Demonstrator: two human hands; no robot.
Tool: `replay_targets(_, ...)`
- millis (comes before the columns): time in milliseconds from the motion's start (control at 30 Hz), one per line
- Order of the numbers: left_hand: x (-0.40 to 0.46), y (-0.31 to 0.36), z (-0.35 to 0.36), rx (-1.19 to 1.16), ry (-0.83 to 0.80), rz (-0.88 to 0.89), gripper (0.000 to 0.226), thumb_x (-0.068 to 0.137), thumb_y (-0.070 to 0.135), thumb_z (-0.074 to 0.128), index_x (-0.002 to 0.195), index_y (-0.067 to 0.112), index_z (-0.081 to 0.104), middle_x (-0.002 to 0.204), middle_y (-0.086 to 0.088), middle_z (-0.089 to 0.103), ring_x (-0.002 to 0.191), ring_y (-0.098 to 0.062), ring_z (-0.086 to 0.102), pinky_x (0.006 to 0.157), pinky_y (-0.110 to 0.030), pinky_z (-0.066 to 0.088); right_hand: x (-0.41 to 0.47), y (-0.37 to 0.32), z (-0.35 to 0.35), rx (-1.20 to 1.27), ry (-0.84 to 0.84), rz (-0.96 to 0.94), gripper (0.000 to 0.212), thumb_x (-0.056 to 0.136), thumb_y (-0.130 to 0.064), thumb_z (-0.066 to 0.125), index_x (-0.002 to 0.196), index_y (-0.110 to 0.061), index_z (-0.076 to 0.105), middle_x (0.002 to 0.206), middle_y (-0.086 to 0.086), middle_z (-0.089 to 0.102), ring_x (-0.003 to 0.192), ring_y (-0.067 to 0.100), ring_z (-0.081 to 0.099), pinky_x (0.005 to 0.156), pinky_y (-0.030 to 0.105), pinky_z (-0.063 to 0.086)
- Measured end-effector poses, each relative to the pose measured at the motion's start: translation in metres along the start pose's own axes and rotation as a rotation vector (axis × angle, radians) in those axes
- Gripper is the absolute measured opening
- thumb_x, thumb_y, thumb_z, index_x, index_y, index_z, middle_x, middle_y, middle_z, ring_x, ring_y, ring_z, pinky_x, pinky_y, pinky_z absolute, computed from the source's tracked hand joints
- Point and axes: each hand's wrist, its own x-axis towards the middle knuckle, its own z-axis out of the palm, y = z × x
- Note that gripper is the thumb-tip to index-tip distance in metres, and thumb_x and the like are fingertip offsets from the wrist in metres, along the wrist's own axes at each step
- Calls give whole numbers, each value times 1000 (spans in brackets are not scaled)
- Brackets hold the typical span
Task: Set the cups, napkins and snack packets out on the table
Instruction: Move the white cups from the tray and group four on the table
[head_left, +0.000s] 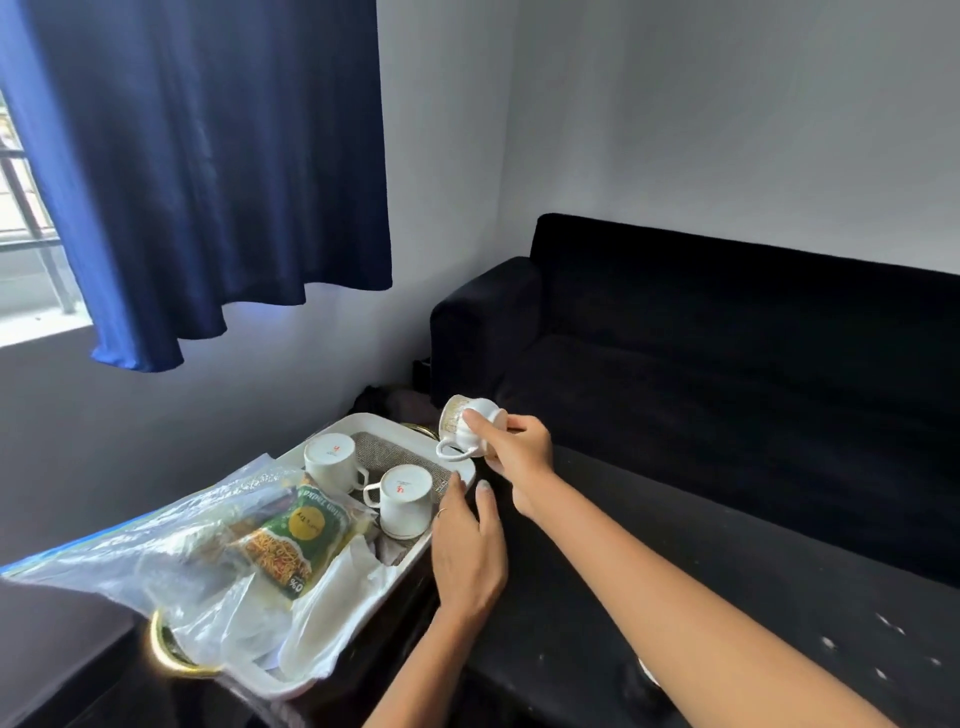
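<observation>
My right hand (519, 447) grips a white patterned cup (467, 423), tilted on its side in the air above the far corner of the white tray (457, 480). Two more white cups stand upside down in the tray, one at the back (332, 462) and one nearer (402, 501). My left hand (467, 551) rests with relaxed fingers against the tray's right rim beside the nearer cup. A green snack packet (291, 540) lies inside a clear plastic bag (156, 551) over the tray's near end. White napkins (332, 597) lie crumpled under the bag.
The tray sits on a dark table (649, 571) that stretches to the right. A black sofa (727, 353) stands behind it against the wall. A blue curtain (208, 171) hangs over a window at the left. The tray has a gold handle (161, 649).
</observation>
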Motion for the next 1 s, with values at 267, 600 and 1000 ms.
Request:
replay_targets(267, -29, 38, 41, -463, -191, -67, 31, 98, 24, 41, 127, 23, 52, 115, 14, 61, 110, -1, 55, 86, -16, 39, -31, 6, -84, 399, -25, 165, 47, 74, -27, 79, 105, 3, 62, 98, 19, 72, 87, 27, 72, 66, 31, 59)
replay_targets(600, -63, 61, 74, -453, -466, -22, 19, 92, 28, 57, 111, 27, 60, 103, 13, 69, 92, 6, 64, 65, -5, 46, -51, 16, -182, 405, -182, 206, 65, 68, -59, 71, 109, -9, 67, 103, 16, 72, 95, 29, 71, 75, 36, 58)
replay_targets(1000, -97, 58, 108, -299, -382, 8, 64, 50, 55, 83, 104, 35, 55, 96, 20, 66, 84, 7, 64, 69, -15, 51, -81, 9, -249, 14, 58, 173, 34, 94, -43, 47, 96, -17, 68, 86, 3, 71, 82, 20, 65, 71, 34, 51)
